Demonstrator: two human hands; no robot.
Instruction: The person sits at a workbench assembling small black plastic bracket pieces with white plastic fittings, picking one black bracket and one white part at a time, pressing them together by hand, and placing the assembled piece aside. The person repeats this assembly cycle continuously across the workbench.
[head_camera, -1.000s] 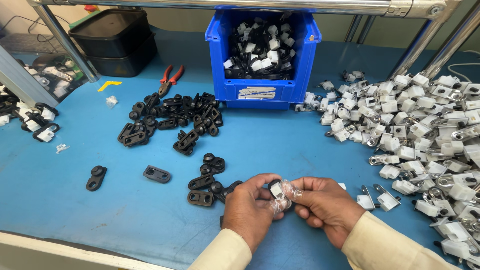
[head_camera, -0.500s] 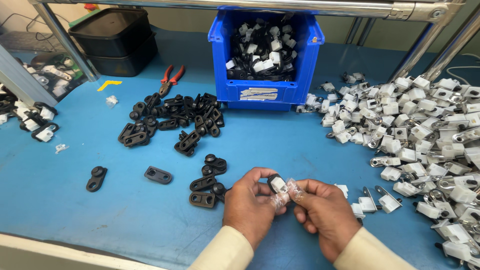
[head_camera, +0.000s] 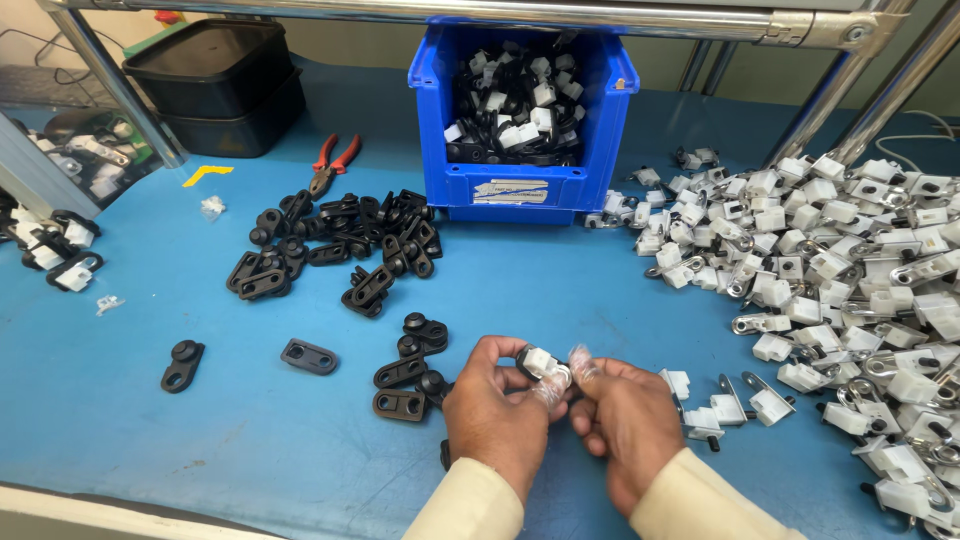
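Note:
My left hand (head_camera: 497, 410) and my right hand (head_camera: 628, 420) meet near the front edge of the blue table (head_camera: 200, 440). Between their fingertips they pinch one small part (head_camera: 545, 364), a white plastic block seated on a black bracket. Both thumbs wear clear finger covers. Loose black brackets (head_camera: 405, 372) lie just left of my left hand. A few white clips with metal tabs (head_camera: 765, 398) lie just right of my right hand.
A blue bin (head_camera: 520, 185) of joined black-and-white parts stands at the back centre. A heap of black brackets (head_camera: 335, 245) lies left of it, with red-handled pliers (head_camera: 333, 163) behind. A big pile of white clips (head_camera: 860, 270) fills the right side. Black trays (head_camera: 215, 85) sit back left.
Both hands stay in place near the front edge, with the fingers shifting slightly around the small part. Nothing on the table has moved.

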